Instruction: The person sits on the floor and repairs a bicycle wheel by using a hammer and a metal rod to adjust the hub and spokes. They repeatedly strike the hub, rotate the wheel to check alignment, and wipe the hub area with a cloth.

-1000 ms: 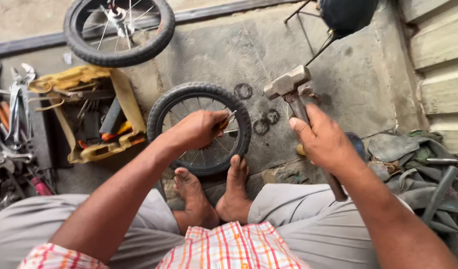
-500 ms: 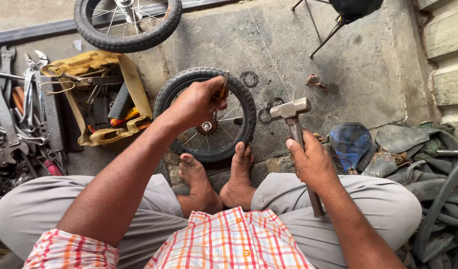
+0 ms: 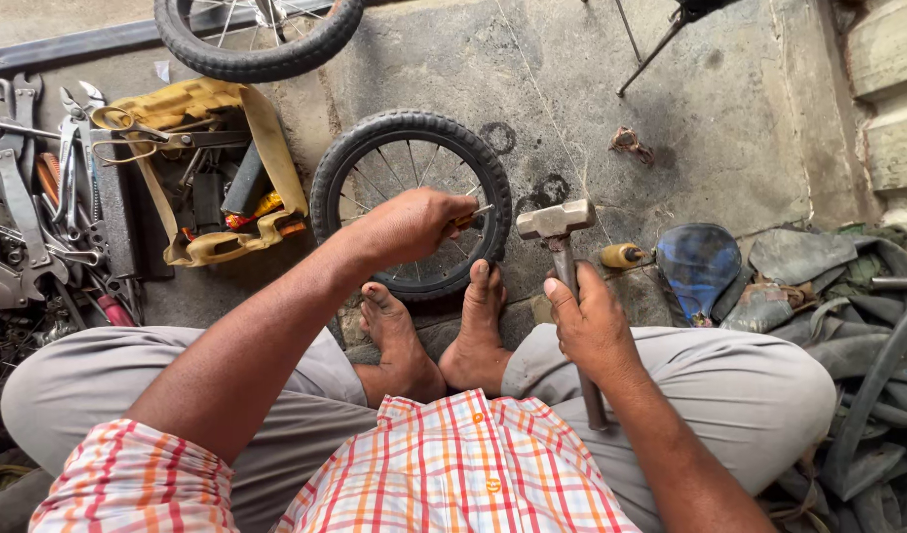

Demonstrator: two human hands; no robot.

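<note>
A small spoked bicycle wheel (image 3: pixel 355 163) with a black tyre lies flat on the concrete, just beyond my bare feet (image 3: pixel 444 336). My left hand (image 3: pixel 409 225) is over the wheel's middle, shut on a thin tool with an orange handle (image 3: pixel 463 219) whose tip points right. My right hand (image 3: pixel 592 321) grips the shaft of a steel hammer (image 3: pixel 554 222), its head raised beside the wheel's right edge, close to the tool's tip.
A yellow tool tray (image 3: pixel 207 173) holds pliers and bits at left, with spanners (image 3: pixel 19 188) beyond it. A second wheel (image 3: pixel 261 35) lies at the top. At right are a blue saddle (image 3: pixel 698 262), a yellow-handled screwdriver (image 3: pixel 621 257) and old rubber tubes (image 3: pixel 858 326).
The hammer has come down and left from a raised position toward the wheel. My left hand stays on the tool at the wheel's middle. The view has shifted slightly.
</note>
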